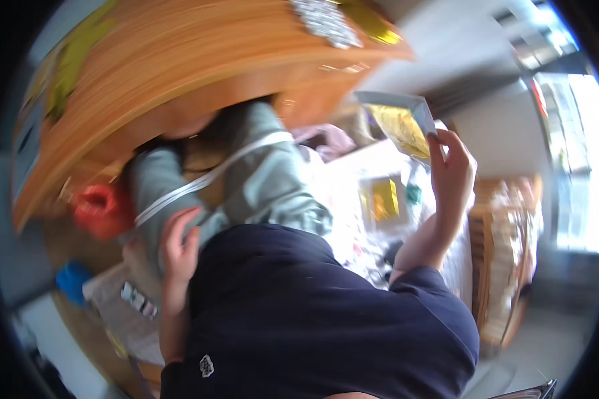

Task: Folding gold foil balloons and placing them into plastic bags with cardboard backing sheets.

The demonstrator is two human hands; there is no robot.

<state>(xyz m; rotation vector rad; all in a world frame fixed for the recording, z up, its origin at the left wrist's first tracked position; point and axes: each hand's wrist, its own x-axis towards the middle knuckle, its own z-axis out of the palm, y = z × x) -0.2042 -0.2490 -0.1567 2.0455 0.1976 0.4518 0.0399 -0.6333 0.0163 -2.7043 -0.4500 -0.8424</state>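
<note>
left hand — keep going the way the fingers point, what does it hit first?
Probably the grey garment: the left hand points up the picture and its fingertips already lie on the cloth. Blurred, so depth is unsure.

garment (259, 179): grey-green with a white stripe
packet (400, 123): silvery edge, yellow inside
shirt (313, 319): dark navy, small white mark
desk (180, 60): orange wood grain
container (101, 209): red
object (72, 279): blue
</note>
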